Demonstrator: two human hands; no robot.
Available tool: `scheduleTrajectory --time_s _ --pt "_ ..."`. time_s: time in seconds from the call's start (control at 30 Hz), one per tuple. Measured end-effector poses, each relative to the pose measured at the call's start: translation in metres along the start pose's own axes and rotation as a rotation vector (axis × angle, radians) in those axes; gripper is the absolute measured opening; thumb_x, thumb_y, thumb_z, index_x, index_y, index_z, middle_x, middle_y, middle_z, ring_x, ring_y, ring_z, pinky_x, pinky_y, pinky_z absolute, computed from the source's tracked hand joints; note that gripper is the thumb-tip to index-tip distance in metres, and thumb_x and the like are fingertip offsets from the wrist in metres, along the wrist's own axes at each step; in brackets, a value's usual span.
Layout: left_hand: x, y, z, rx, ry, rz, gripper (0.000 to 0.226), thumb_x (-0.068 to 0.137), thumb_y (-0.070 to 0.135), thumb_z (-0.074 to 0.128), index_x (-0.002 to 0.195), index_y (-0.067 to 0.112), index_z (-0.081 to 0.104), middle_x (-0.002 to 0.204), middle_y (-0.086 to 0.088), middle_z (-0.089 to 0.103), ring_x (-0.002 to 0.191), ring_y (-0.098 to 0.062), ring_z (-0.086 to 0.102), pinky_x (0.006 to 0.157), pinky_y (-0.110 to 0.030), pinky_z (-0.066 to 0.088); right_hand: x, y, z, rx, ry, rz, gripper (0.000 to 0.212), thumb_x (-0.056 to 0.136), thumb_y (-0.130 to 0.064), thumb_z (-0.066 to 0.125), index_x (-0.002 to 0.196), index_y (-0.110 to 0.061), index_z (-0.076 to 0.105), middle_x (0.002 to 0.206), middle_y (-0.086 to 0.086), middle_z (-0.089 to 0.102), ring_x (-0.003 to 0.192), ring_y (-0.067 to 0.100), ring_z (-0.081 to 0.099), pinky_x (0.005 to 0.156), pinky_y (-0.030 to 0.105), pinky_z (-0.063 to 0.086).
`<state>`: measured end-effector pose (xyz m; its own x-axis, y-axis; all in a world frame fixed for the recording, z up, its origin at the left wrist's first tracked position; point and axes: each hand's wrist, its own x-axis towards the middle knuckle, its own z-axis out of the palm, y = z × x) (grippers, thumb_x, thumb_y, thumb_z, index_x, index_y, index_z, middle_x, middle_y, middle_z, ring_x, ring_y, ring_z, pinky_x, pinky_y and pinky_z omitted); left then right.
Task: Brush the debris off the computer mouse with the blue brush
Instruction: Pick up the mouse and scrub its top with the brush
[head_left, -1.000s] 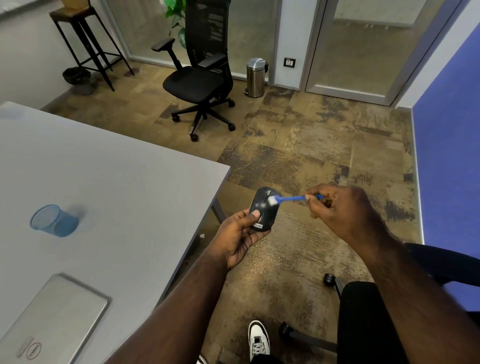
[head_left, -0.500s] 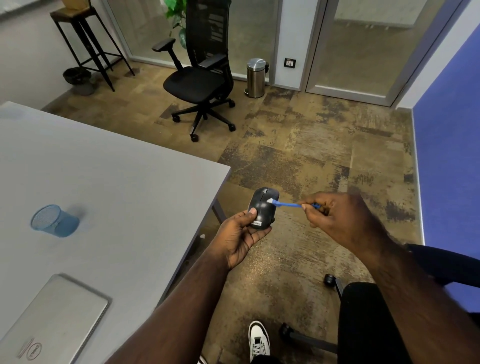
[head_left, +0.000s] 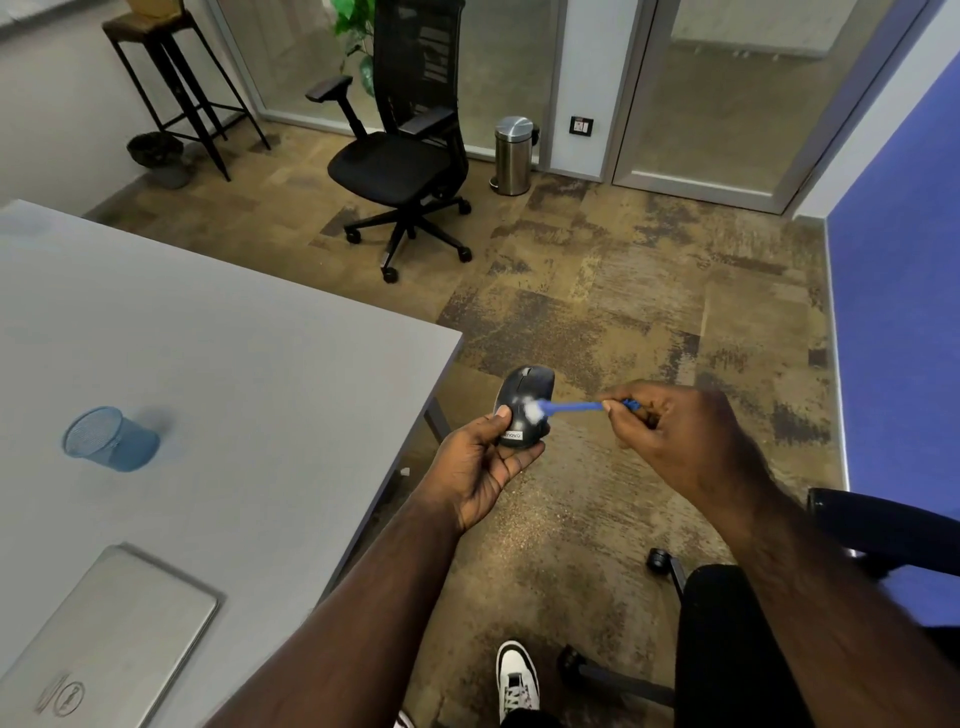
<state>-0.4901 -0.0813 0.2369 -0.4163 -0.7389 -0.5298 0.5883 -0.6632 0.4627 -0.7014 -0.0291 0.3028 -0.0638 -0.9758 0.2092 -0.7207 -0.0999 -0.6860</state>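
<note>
Head view: black computer mouse (head_left: 522, 402) sits in my left hand (head_left: 483, 475), held up over the carpet just off the table's near corner, not on the table. My thumb lies along its left side and my fingers curl under it; a white label shows on its lower end. My right hand (head_left: 685, 439) pinches the blue brush (head_left: 574, 407) by its handle end, shaft running level to the left, pale bristle tip touching the mouse's back. Bristles are smeared by motion blur, so any debris is too hard to make out. The rear of the handle is hidden inside my fist.

Grey table (head_left: 249, 374) takes the left side, its right edge running diagonally just left of my left wrist. Open carpet lies ahead and to the right of both hands. A blue mesh cup (head_left: 111, 439) lies tipped on the table, well apart from the mouse. A closed silver laptop (head_left: 109, 639) is cut off at the bottom-left. An office chair (head_left: 400, 156) and a steel bin (head_left: 513, 155) stand far off by the glass wall. My white shoe (head_left: 516, 680) shows below.
</note>
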Motion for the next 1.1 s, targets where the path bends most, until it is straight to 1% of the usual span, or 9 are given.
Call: scheduleTrajectory --time_s 0.13,0.23,0.37,0.5,0.63,0.83,0.93,1.03,1.1 --pt "0.0 0.001 -0.001 0.04 -0.011 0.006 0.026 0.095 0.011 0.052 0.114 -0.006 0.056 0.121 -0.031 0.06 0.111 -0.038 0.062 0.091 -0.045 0.053 0.001 -0.002 -0.006 0.014 0.08 -0.004 0.026 0.088 -0.033 0.062 0.103 -0.022 0.079 0.06 -0.007 0.07 0.05 0.019 0.069 0.043 0.041 0.056" --pt "0.0 -0.001 -0.001 0.056 -0.001 0.017 0.031 0.094 0.011 0.054 0.118 -0.008 0.055 0.121 -0.031 0.061 0.111 -0.038 0.063 0.091 -0.045 0.054 0.002 -0.002 -0.008 -0.021 0.002 0.004 0.026 0.086 -0.037 0.062 0.1 -0.024 0.08 0.059 -0.008 0.069 0.045 0.017 0.065 0.04 0.039 0.055" --pt "0.001 -0.002 -0.001 0.097 0.014 0.033 0.042 0.091 0.011 0.058 0.125 -0.011 0.048 0.124 -0.032 0.059 0.112 -0.037 0.063 0.091 -0.043 0.055 0.009 0.002 -0.012 -0.101 0.107 0.07 0.021 0.091 -0.028 0.063 0.1 -0.019 0.079 0.061 0.0 0.07 0.049 0.022 0.066 0.046 0.042 0.057" --pt "0.003 -0.002 -0.001 0.145 -0.022 0.05 0.03 0.091 0.01 0.057 0.118 -0.004 0.057 0.113 -0.023 0.066 0.109 -0.032 0.064 0.091 -0.04 0.055 0.009 -0.004 -0.011 -0.078 0.034 0.082 0.02 0.09 -0.029 0.065 0.102 -0.02 0.079 0.062 -0.002 0.071 0.052 0.023 0.07 0.048 0.043 0.059" --pt "0.002 -0.002 -0.001 0.17 -0.062 0.062 0.022 0.092 0.007 0.056 0.112 0.0 0.061 0.104 -0.016 0.073 0.099 -0.026 0.069 0.088 -0.036 0.057 0.015 0.0 -0.014 -0.145 0.125 0.142 0.022 0.093 -0.029 0.062 0.104 -0.019 0.078 0.062 -0.001 0.07 0.05 0.021 0.066 0.049 0.041 0.058" --pt "0.003 -0.003 -0.004 0.216 -0.06 0.094 0.024 0.093 0.001 0.053 0.116 0.003 0.06 0.106 -0.014 0.072 0.099 -0.023 0.069 0.087 -0.034 0.057 0.013 -0.005 -0.012 -0.056 0.008 0.128 0.029 0.085 -0.039 0.059 0.1 -0.024 0.079 0.061 -0.003 0.071 0.054 0.027 0.07 0.052 0.047 0.06" --pt "0.003 -0.004 -0.007 0.231 -0.062 0.106 0.026 0.091 0.0 0.054 0.116 0.005 0.061 0.108 -0.012 0.072 0.099 -0.022 0.069 0.082 -0.032 0.058 0.014 -0.003 -0.014 -0.031 0.025 0.112 0.032 0.083 -0.043 0.057 0.098 -0.024 0.079 0.059 -0.002 0.07 0.051 0.026 0.068 0.049 0.046 0.058" --pt "0.004 -0.005 -0.007 0.236 -0.074 0.106 0.027 0.09 0.0 0.056 0.115 0.006 0.062 0.107 -0.011 0.072 0.098 -0.022 0.069 0.079 -0.03 0.058 0.016 -0.004 -0.013 -0.078 0.067 0.075 0.027 0.091 -0.037 0.058 0.101 -0.022 0.078 0.061 -0.003 0.069 0.05 0.021 0.066 0.048 0.042 0.057" --pt "0.004 -0.006 -0.006 0.236 -0.076 0.108 0.027 0.09 -0.001 0.056 0.116 0.006 0.062 0.106 -0.011 0.073 0.097 -0.021 0.07 0.078 -0.029 0.058 0.015 -0.005 -0.013 -0.102 -0.004 0.056 0.021 0.09 -0.032 0.063 0.101 -0.024 0.079 0.062 -0.007 0.069 0.05 0.017 0.065 0.049 0.039 0.058"
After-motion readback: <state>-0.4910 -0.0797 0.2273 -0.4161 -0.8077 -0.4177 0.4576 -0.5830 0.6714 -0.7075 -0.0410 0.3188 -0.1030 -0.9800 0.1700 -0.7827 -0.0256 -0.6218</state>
